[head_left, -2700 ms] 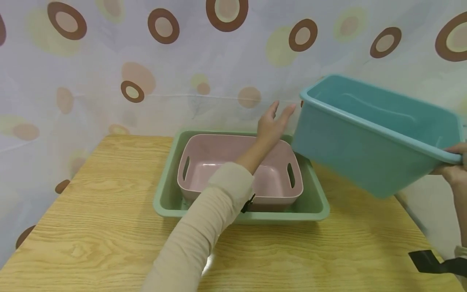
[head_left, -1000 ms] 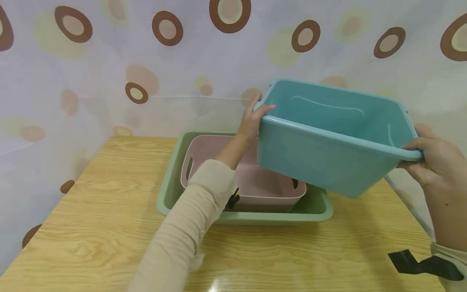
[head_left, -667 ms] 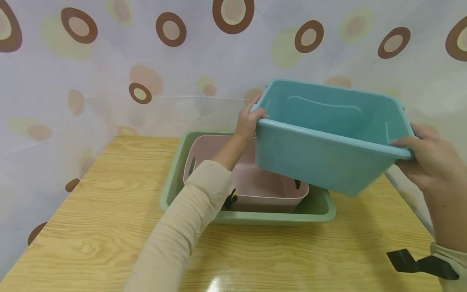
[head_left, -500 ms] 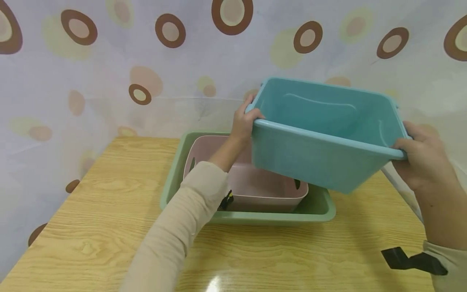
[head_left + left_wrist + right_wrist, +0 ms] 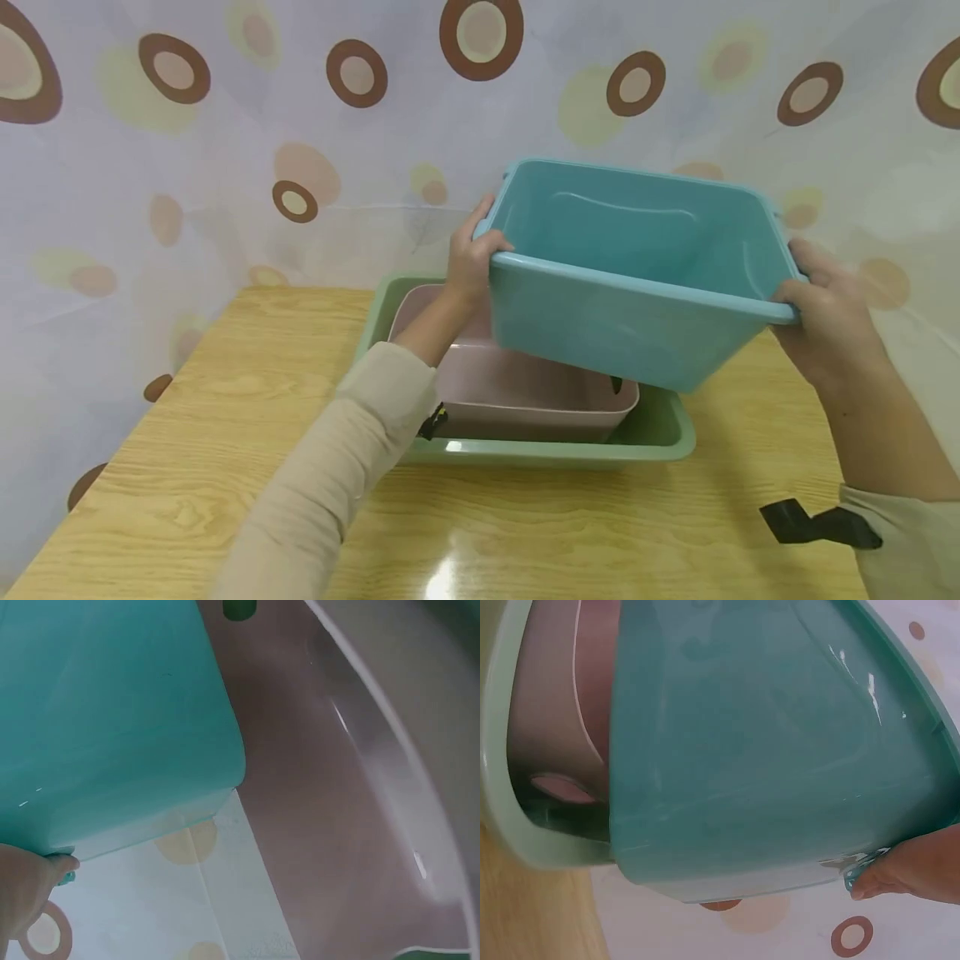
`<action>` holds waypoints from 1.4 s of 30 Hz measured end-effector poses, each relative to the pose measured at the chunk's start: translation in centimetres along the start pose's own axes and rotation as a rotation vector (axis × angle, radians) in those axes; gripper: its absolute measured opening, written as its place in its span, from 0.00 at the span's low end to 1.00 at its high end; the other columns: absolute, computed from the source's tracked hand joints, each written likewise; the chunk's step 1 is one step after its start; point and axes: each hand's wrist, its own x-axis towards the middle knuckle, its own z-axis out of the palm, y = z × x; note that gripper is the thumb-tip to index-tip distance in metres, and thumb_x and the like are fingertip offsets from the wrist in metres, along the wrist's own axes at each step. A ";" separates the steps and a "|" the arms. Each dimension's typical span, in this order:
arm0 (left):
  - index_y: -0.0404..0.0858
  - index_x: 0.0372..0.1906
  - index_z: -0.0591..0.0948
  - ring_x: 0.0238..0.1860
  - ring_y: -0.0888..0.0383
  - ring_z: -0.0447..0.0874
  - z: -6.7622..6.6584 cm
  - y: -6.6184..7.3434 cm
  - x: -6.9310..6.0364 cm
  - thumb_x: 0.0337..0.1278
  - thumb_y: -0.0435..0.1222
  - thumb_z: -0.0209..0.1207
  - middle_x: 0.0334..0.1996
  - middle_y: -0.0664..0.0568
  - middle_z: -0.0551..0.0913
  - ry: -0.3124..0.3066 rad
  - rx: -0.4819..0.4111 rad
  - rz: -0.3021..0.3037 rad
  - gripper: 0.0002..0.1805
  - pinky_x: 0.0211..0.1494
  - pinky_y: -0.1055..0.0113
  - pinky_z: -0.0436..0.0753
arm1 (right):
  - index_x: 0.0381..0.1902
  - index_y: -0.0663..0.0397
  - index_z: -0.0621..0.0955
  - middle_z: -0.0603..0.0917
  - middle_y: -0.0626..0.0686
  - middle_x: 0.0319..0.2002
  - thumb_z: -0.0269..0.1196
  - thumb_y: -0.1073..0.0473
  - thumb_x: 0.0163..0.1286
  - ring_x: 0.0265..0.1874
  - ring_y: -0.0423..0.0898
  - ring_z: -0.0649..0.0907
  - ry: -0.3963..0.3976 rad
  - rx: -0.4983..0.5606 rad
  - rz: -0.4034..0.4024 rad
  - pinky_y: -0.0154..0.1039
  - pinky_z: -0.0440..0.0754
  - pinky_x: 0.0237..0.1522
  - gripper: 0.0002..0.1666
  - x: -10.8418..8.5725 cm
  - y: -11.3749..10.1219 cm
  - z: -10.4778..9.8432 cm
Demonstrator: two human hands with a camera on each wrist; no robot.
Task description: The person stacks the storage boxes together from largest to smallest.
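A blue plastic tub [image 5: 600, 321] hangs in the air, tilted with its right end lower, above the back right of the nested tubs. My left hand [image 5: 474, 260] grips its left rim, thumb over the edge. At the other end my right hand [image 5: 828, 312] holds the right rim the same way. Below sits a pink tub [image 5: 525, 383] with cut-out handles, standing inside a larger green tub [image 5: 555, 452]. The blue tub hides much of the pink tub's back and right side. In the right wrist view, one pink handle hole [image 5: 562, 787] shows beside the blue wall.
The tubs stand on a wood-grain table [image 5: 225, 417] close to a patterned wall covering [image 5: 360, 167]. Dark straps [image 5: 817, 525] hang at the right sleeve cuff and the left one.
My left hand, formerly open above the pink tub, has taken hold of the blue tub's left rim. Both hands have since carried the tub leftward, over the pink and green tubs.
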 end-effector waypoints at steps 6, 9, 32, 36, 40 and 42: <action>0.39 0.70 0.60 0.63 0.48 0.65 -1.4 0.3 -0.6 0.33 0.34 0.44 0.69 0.47 0.63 0.035 -0.010 0.024 0.44 0.62 0.54 0.68 | 0.70 0.47 0.30 0.27 0.36 0.71 0.32 0.80 0.57 0.70 0.37 0.32 -0.018 -0.015 0.079 0.27 0.50 0.67 0.48 0.6 -0.3 1.7; 0.38 0.70 0.60 0.64 0.49 0.65 -2.0 0.4 -0.7 0.32 0.33 0.44 0.70 0.47 0.61 0.041 0.005 0.030 0.45 0.63 0.54 0.67 | 0.69 0.48 0.26 0.23 0.36 0.70 0.31 0.80 0.58 0.69 0.39 0.27 -0.025 0.003 0.109 0.21 0.61 0.59 0.48 0.7 -0.2 2.2; 0.35 0.69 0.60 0.62 0.50 0.67 -5.3 1.5 -2.0 0.31 0.33 0.45 0.70 0.47 0.60 0.096 0.023 0.034 0.45 0.62 0.56 0.70 | 0.71 0.50 0.30 0.27 0.40 0.72 0.33 0.79 0.57 0.72 0.44 0.32 -0.047 0.004 0.162 0.38 0.41 0.71 0.48 2.0 -0.1 5.2; 0.36 0.69 0.60 0.63 0.49 0.66 -5.6 1.5 -2.4 0.31 0.33 0.46 0.70 0.46 0.61 0.115 0.019 0.036 0.45 0.63 0.54 0.69 | 0.71 0.51 0.31 0.28 0.40 0.72 0.33 0.79 0.56 0.72 0.44 0.32 -0.050 0.006 0.155 0.38 0.40 0.72 0.48 2.1 0.0 5.4; 0.36 0.69 0.61 0.64 0.48 0.66 -5.9 1.7 -2.7 0.30 0.32 0.45 0.69 0.46 0.63 0.113 0.014 0.043 0.45 0.64 0.52 0.69 | 0.71 0.53 0.30 0.27 0.42 0.73 0.32 0.80 0.55 0.72 0.45 0.32 -0.067 0.011 0.134 0.39 0.39 0.72 0.49 2.3 0.1 5.7; 0.36 0.69 0.61 0.63 0.47 0.67 -6.0 1.8 -2.7 0.31 0.32 0.45 0.68 0.46 0.64 0.109 0.015 0.049 0.45 0.63 0.52 0.69 | 0.71 0.53 0.29 0.27 0.43 0.72 0.32 0.80 0.55 0.72 0.46 0.32 -0.071 0.013 0.131 0.40 0.39 0.72 0.49 2.3 0.1 5.8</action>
